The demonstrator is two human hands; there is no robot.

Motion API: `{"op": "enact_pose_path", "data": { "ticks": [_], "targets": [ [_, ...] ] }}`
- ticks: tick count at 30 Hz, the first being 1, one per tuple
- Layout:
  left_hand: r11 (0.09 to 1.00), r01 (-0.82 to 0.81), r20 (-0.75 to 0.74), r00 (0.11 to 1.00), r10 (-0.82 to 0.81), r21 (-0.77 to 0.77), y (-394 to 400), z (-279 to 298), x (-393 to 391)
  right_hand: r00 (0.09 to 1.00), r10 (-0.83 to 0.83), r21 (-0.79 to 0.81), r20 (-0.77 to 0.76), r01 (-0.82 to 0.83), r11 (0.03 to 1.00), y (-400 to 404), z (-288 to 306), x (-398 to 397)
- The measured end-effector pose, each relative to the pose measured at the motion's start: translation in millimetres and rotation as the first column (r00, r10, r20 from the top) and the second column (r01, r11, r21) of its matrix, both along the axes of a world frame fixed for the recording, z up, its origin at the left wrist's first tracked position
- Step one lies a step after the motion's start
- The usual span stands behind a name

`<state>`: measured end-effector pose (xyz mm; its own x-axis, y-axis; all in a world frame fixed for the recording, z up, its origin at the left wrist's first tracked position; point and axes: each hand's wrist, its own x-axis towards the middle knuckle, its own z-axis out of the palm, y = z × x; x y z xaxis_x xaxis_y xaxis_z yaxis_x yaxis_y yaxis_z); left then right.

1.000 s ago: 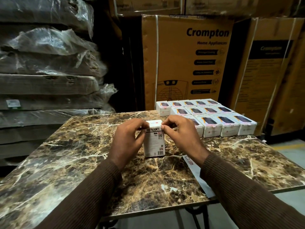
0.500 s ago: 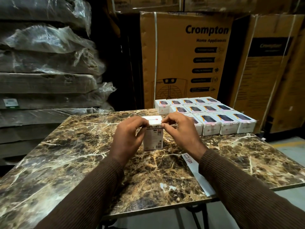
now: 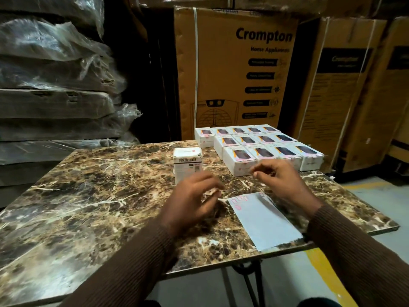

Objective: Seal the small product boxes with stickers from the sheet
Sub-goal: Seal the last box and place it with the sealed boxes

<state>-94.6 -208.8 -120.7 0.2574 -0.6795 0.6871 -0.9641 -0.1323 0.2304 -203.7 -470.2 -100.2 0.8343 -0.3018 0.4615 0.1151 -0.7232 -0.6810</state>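
Note:
A small white product box (image 3: 188, 161) stands upright on the marble table (image 3: 88, 196), free of both hands. My left hand (image 3: 194, 200) hovers just in front of it, blurred, fingers loosely curled and holding nothing. My right hand (image 3: 281, 181) hangs over the table to the right, fingers loosely bent, nothing visible in them. Between the hands and nearer me lies the pale sticker sheet (image 3: 263, 218), with a few pink stickers at its far end.
Several white product boxes (image 3: 259, 147) lie flat in rows at the table's far right. Large cardboard cartons (image 3: 239, 69) stand behind the table. Plastic-wrapped stacks (image 3: 55, 85) fill the left. The sticker sheet overhangs the table's near edge.
Both hands have let go of the upright box and drawn back toward me. The box now stands alone. The view has shifted, showing more of the sticker sheet.

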Motion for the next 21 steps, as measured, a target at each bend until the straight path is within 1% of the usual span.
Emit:
{"op": "enact_pose_path", "data": {
  "ticks": [3, 6, 8, 11, 13, 16, 21],
  "targets": [
    [0.993, 0.015, -0.037, 0.999, -0.011, 0.121, -29, -3, 2, 0.997, -0.025, -0.075, -0.077, 0.019, 0.997, -15, -20, -5],
    [0.974, 0.03, -0.06, 0.998, -0.016, 0.226, -52, 3, 10, 0.997, -0.017, -0.13, -0.074, 0.008, 0.991, -21, -33, -4],
    [0.964, 0.031, -0.075, 0.997, -0.012, 0.264, -60, 3, 16, 0.998, -0.034, -0.139, -0.061, 0.025, 0.99, -24, -37, -3],
    [0.965, 0.05, -0.099, 0.995, -0.026, 0.256, -62, -8, 20, 0.999, -0.021, -0.159, -0.047, 0.013, 0.987, -27, -39, -3],
    [0.974, 0.066, -0.136, 0.99, -0.037, 0.217, -60, -13, 23, 0.998, 0.023, -0.213, -0.05, -0.033, 0.977, -26, -41, -3],
    [0.989, 0.047, -0.203, 0.979, -0.017, 0.143, -58, -14, 27, 0.995, 0.073, -0.261, -0.064, -0.088, 0.961, -21, -43, 0],
    [0.978, 0.054, -0.149, 0.989, -0.024, 0.203, -60, -16, 23, 0.989, 0.099, -0.366, -0.113, -0.134, 0.921, -13, -46, 6]
  ]
}}
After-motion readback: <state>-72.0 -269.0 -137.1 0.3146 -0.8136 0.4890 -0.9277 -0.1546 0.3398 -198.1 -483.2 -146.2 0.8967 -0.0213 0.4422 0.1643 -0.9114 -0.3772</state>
